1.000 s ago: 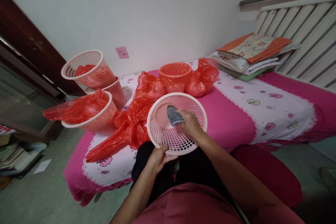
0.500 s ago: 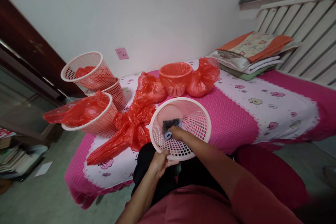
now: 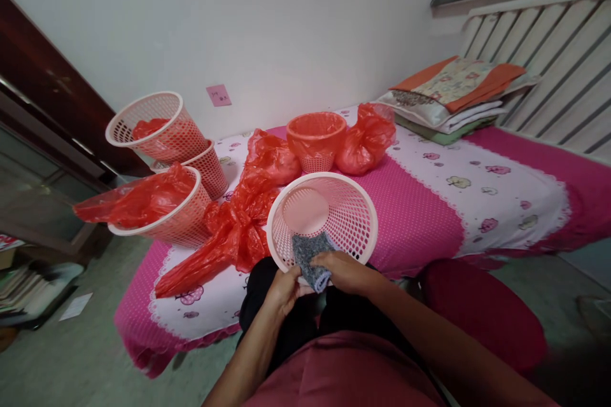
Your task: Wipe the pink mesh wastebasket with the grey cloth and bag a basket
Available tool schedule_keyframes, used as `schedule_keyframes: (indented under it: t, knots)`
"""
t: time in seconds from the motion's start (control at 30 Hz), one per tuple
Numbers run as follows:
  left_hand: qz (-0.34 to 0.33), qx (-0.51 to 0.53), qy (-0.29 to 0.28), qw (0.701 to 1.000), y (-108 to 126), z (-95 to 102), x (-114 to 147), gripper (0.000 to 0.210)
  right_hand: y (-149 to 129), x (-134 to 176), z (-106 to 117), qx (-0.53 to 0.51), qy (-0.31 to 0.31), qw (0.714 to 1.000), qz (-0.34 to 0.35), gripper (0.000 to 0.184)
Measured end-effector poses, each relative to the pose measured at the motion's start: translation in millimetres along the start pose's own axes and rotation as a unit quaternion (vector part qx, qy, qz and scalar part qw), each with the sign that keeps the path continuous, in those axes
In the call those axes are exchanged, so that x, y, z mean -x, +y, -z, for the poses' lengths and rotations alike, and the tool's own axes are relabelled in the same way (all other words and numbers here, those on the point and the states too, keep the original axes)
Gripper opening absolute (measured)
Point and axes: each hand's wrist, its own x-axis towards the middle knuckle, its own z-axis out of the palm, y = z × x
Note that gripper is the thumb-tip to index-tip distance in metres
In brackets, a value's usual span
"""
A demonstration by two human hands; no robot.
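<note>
A pale pink mesh basket (image 3: 351, 206) is tipped with its mouth towards me, above my lap at the bed's near edge. My left hand (image 3: 281, 289) grips its lower rim. My right hand (image 3: 346, 270) presses a grey cloth (image 3: 310, 257) against the near rim of the basket, beside my left hand. The basket's inside is otherwise bare.
On the pink bed (image 3: 429, 203) lie red plastic bags (image 3: 248, 216), an orange basket (image 3: 316, 140) and a filled bag (image 3: 365, 140). Stacked pink baskets with red bags (image 3: 162, 203) lean at the left. Folded bedding (image 3: 449, 95) lies at the back right. Books (image 3: 23, 280) sit on the floor.
My right hand drew the grey cloth from deep inside the basket down to its near rim. The basket stayed tilted in my left hand.
</note>
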Motion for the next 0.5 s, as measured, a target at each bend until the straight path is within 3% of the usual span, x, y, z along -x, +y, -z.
schedule_keyframes:
  t: [0.13, 0.27, 0.5]
  knots:
    - [0.002, -0.016, -0.005, 1.000, 2.9, 2.0, -1.1, 0.020, -9.5, 26.2, -5.9, 0.100, 0.002, 0.994, -0.032, 0.040]
    - [0.007, -0.040, 0.004, 0.999, 13.2, 6.4, -1.3, 0.029, -7.7, 45.1, -14.6, 0.220, 0.055, 0.970, -0.084, 0.037]
    - [-0.009, -0.075, 0.018, 0.997, 28.8, 15.0, -8.5, 0.037, 8.7, 41.7, -31.2, 0.278, 0.139, 0.949, -0.056, 0.036]
